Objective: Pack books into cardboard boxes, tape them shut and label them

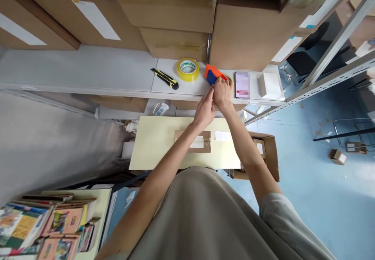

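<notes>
On the shelf's front edge, my right hand [222, 93] is wrapped round an orange and blue tape dispenser [211, 73]. A yellow tape roll shows partly behind that hand. My left hand [206, 111] meets the right one just below the dispenser, its fingers pressed together; what they pinch, if anything, is hidden. Beneath my forearms a small taped cardboard box [207, 145] with a white label lies on a pale yellow board [155, 143]. A white label [222, 136] lies to the box's right.
On the shelf [117, 70] are a black-and-yellow utility knife [165, 78], a yellow tape roll [188, 70], a phone [242, 85] and a white box [270, 85]. Large cartons [246, 37] stand behind. An open carton [271, 154] is right; books [63, 223] are lower left.
</notes>
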A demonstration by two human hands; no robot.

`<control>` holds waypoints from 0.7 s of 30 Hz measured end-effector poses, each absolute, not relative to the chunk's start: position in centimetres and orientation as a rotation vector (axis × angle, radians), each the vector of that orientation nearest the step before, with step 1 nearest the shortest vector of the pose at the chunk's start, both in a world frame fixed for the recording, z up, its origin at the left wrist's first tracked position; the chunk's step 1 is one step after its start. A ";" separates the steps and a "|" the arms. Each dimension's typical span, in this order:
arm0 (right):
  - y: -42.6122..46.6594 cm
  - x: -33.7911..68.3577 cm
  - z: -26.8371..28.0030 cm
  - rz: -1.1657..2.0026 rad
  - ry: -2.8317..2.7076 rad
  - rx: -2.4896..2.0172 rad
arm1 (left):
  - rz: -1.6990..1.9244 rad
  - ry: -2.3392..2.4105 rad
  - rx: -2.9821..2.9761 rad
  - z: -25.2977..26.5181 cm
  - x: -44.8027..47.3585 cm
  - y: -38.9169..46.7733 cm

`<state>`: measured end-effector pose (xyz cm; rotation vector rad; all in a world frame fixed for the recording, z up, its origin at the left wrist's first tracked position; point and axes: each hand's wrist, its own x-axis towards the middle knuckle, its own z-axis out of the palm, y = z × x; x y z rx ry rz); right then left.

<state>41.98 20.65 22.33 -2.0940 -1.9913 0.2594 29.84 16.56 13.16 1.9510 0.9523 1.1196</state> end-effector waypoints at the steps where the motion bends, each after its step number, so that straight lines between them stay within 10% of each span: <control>1: 20.7 41.7 22.3 0.230 -1.933 -2.140 | 1.096 0.969 1.943 12.9 28.9 16.0; 6: 13.3 41.2 18.8 0.118 -1.784 -2.092 | 0.986 1.257 1.769 8.4 18.8 10.9; 11: -0.3 38.4 9.0 0.722 -1.554 -2.228 | 0.737 1.793 1.338 1.5 9.6 3.2; 21: -4.6 34.7 1.0 0.994 -1.090 -2.358 | 0.535 1.871 1.248 -1.9 12.3 -0.3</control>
